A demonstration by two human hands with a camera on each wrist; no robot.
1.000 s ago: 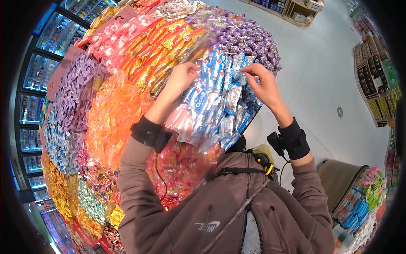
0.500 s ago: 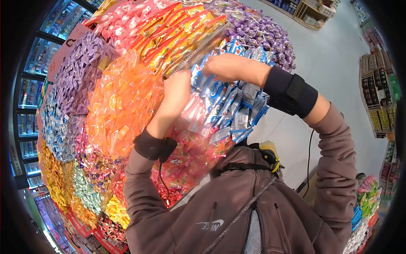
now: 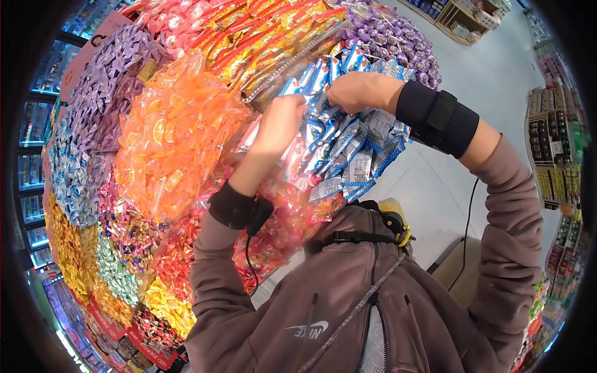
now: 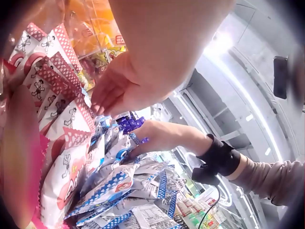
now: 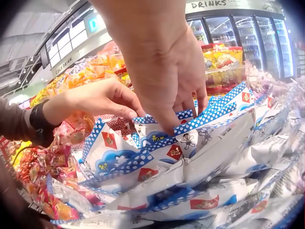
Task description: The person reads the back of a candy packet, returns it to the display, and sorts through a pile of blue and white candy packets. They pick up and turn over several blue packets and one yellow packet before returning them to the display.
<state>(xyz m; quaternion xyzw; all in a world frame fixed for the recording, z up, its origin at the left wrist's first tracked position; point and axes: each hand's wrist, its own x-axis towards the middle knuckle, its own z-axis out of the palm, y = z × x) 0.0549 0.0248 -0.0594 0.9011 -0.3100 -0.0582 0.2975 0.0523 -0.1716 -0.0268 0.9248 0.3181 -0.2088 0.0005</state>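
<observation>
Blue-and-white candy packets with dotted edges stand in a packed row. My right hand reaches down among them from above; in the right wrist view its thumb and fingers pinch the top edge of one candy packet. Beside it, my left hand has thumb and forefinger at the same packet's upper corner, pinching it. Red-and-white candy packets stand close by the left hand in the left wrist view. The lower part of the pinched packet is hidden among its neighbours.
Orange bagged sweets heap up to the left, with yellow-and-red bags beyond. Purple lollipops border the blue packets. A clear divider runs beside the row. Lit drink fridges stand behind.
My right hand has swung left from the row's right side and down into the blue packets. My left hand has moved slightly right, closer to it. The head view has shifted.
</observation>
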